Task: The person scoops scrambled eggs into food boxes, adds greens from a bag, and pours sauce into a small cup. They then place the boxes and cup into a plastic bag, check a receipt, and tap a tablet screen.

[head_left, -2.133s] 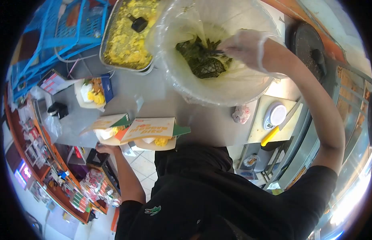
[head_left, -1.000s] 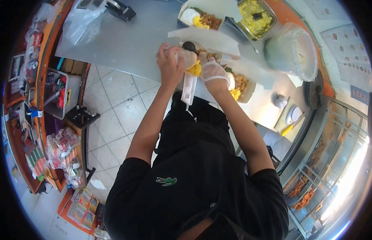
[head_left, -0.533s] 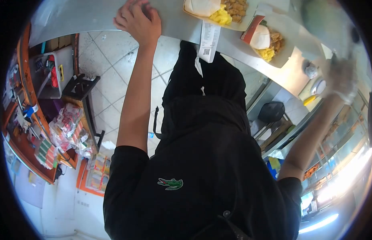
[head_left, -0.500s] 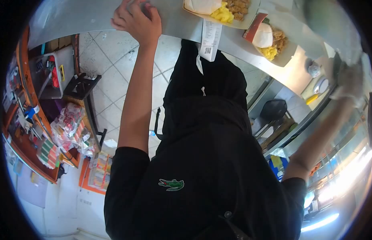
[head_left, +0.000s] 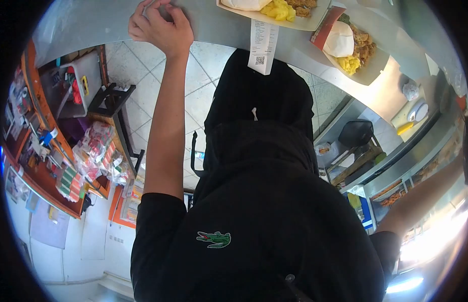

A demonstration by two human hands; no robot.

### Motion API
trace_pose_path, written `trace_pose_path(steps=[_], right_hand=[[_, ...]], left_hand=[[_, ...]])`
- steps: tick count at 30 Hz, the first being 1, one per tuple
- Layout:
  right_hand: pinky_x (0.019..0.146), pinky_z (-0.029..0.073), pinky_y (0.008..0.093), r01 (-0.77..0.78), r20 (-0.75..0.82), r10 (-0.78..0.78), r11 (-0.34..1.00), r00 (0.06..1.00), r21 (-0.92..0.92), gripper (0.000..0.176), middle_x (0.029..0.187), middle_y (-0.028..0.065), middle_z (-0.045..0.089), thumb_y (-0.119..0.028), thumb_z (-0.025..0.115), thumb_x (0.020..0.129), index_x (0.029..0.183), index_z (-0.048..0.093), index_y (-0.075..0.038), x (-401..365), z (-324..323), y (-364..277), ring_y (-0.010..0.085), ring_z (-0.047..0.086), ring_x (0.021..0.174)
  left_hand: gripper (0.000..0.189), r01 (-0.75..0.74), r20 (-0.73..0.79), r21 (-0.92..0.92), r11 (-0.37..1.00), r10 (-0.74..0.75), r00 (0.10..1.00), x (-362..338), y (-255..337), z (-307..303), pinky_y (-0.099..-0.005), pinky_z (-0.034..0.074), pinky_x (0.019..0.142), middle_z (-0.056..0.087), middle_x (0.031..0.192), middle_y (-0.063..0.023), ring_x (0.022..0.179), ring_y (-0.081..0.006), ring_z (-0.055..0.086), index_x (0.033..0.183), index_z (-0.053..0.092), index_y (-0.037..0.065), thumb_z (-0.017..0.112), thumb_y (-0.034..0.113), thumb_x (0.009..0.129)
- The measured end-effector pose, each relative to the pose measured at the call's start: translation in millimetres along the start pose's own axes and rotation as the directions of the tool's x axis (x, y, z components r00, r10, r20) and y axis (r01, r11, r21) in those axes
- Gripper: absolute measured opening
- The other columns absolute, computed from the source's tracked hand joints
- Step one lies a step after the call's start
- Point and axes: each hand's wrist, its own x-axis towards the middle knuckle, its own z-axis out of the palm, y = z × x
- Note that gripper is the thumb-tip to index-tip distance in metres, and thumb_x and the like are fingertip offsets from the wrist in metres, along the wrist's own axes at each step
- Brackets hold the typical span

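My left hand [head_left: 161,24] rests on the grey metal counter [head_left: 214,25] near its edge, fingers loosely bent, thumb apart, nothing seen in it. To its right, a paper food tray [head_left: 314,20] holds a white paper-wrapped portion, yellow scrambled egg [head_left: 278,10] and browned fried pieces. A second paper tray [head_left: 375,70] beside it carries similar food. From under the first tray a printed receipt [head_left: 262,46] hangs over the counter edge. My right forearm [head_left: 425,196] stretches to the right border; the right hand is out of sight.
At the right lie a clear plastic bundle [head_left: 410,90] and a yellow-handled tool [head_left: 405,128]. A black pan-like item [head_left: 356,133] sits on a lower shelf. To the left stand orange-framed shelves [head_left: 57,136] with plastic-wrapped packages [head_left: 95,151].
My right hand, blurred and in a clear glove before, has swung out past the right edge. My left hand stays on the counter. The view has shifted slightly.
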Motion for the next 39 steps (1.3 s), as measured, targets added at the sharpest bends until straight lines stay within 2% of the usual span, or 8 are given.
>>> trace_pose_path(steps=[6,7,9,10,12,15,23,39], right_hand=[[0.084,0.05,0.0297,-0.293,0.29,0.173,0.847,0.941,0.444,0.03,0.111,0.0052,0.072,-0.023,0.059,0.097,0.117,0.074,-0.005,-114,57,90,0.0153,0.064,0.093],[0.077,0.049,0.0259,0.005,0.312,-0.125,0.933,0.942,0.36,0.03,0.111,0.0086,0.072,-0.021,0.06,0.097,0.115,0.073,-0.001,-128,68,114,0.0133,0.062,0.087],[0.064,0.043,0.0212,0.078,0.449,-0.331,0.866,0.83,0.494,0.03,0.1,0.01,0.07,-0.02,0.062,0.098,0.113,0.072,0.004,-169,87,141,0.0083,0.055,0.073],[0.057,0.039,0.0201,-0.18,0.546,-0.28,0.744,0.79,0.643,0.031,0.089,0.0081,0.069,-0.021,0.062,0.099,0.112,0.071,0.006,-198,90,130,0.0054,0.049,0.065],[0.052,0.024,0.0211,-0.273,0.711,-0.225,0.814,0.667,0.514,0.036,0.066,-0.0045,0.045,-0.029,0.06,0.102,0.113,0.072,0.003,-231,80,94,0.0039,0.034,0.056],[0.051,0.025,0.0224,-0.408,0.747,-0.332,0.675,0.575,0.614,0.04,0.064,-0.0039,0.043,-0.034,0.059,0.103,0.109,0.071,0.004,-248,82,88,0.0051,0.033,0.054],[0.049,0.022,0.0251,-0.661,0.711,-0.434,0.291,0.553,0.692,0.051,0.058,-0.0024,0.04,-0.044,0.051,0.107,0.113,0.067,0.003,-219,84,97,0.0071,0.027,0.05],[0.049,0.024,0.0238,-0.7,0.721,-0.471,0.262,0.508,0.664,0.052,0.064,0.0029,0.054,-0.045,0.051,0.107,0.113,0.067,0.004,-220,94,97,0.0062,0.031,0.05]], left_hand=[[0.014,0.002,-0.026,0.063,0.998,0.0,1.0,3,4,1,-0.0518,0.027,0.102,0.058,0.124,-0.0076,0.119,-0.0324,0.042,0.098,0.067,0.014,0.065,0.012,0.084],[0.014,0.0,-0.017,0.076,0.997,0.002,1.0,3,5,1,-0.0515,0.027,0.102,0.059,0.123,-0.0076,0.119,-0.0321,0.043,0.098,0.067,0.014,0.064,0.012,0.084],[0.014,-0.006,0.004,0.106,0.994,0.005,1.0,3,4,0,-0.0508,0.028,0.102,0.06,0.122,-0.0076,0.118,-0.0317,0.044,0.098,0.066,0.014,0.064,0.01,0.084],[0.015,-0.018,-0.009,0.089,0.996,0.019,1.0,4,3,2,-0.0504,0.028,0.102,0.061,0.122,-0.0075,0.119,-0.0313,0.044,0.098,0.066,0.014,0.063,0.01,0.084],[0.016,-0.041,-0.022,0.062,0.997,0.043,0.999,2,0,3,-0.0494,0.028,0.101,0.062,0.122,-0.0072,0.119,-0.0305,0.045,0.099,0.066,0.014,0.063,0.008,0.084],[0.017,-0.009,-0.018,0.098,0.995,0.01,1.0,1,1,2,-0.0483,0.029,0.101,0.063,0.121,-0.0074,0.119,-0.0304,0.045,0.099,0.066,0.013,0.062,0.007,0.084],[0.016,-0.024,-0.022,0.119,0.993,0.027,0.999,0,-3,3,-0.0477,0.028,0.1,0.065,0.119,-0.0057,0.117,-0.0293,0.045,0.097,0.067,0.014,0.062,0.005,0.084],[0.017,-0.039,0.02,0.125,0.991,0.037,0.999,0,-4,2,-0.0445,0.027,0.098,0.066,0.115,-0.0028,0.115,-0.0267,0.048,0.098,0.067,0.017,0.062,0.007,0.086]])
